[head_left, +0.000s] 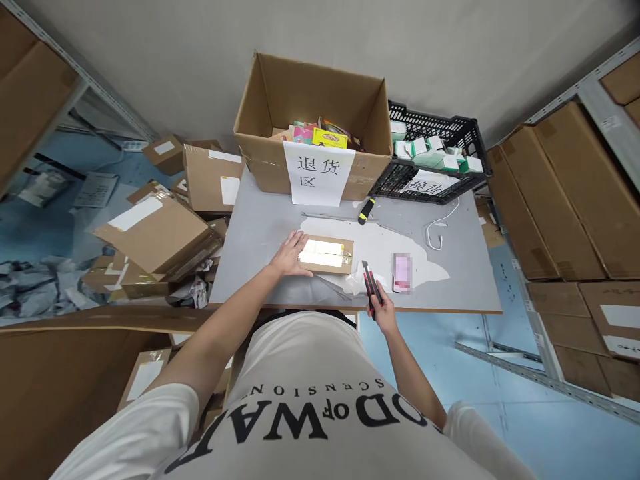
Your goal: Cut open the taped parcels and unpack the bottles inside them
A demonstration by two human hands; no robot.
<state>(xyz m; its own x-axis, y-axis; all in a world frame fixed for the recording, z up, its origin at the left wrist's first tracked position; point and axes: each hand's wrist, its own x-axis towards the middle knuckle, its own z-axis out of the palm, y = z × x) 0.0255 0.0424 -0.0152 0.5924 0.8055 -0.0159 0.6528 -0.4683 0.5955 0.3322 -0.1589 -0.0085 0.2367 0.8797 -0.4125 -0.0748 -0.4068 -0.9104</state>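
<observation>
A small flat cardboard parcel (327, 255) sealed with shiny tape lies on the grey table (260, 233). My left hand (291, 255) rests flat against the parcel's left end, fingers spread. My right hand (383, 308) grips a red and black utility knife (370, 281) near the table's front edge, its tip pointing away from me, to the right of the parcel and apart from it.
At the back stand a large open carton (313, 127) with a paper sign and a black crate (433, 157) of small boxes. A yellow-black knife (366, 211), a white cable (440, 230) and a pink item (403, 272) lie on the table. Parcels pile at left; shelving with cartons at right.
</observation>
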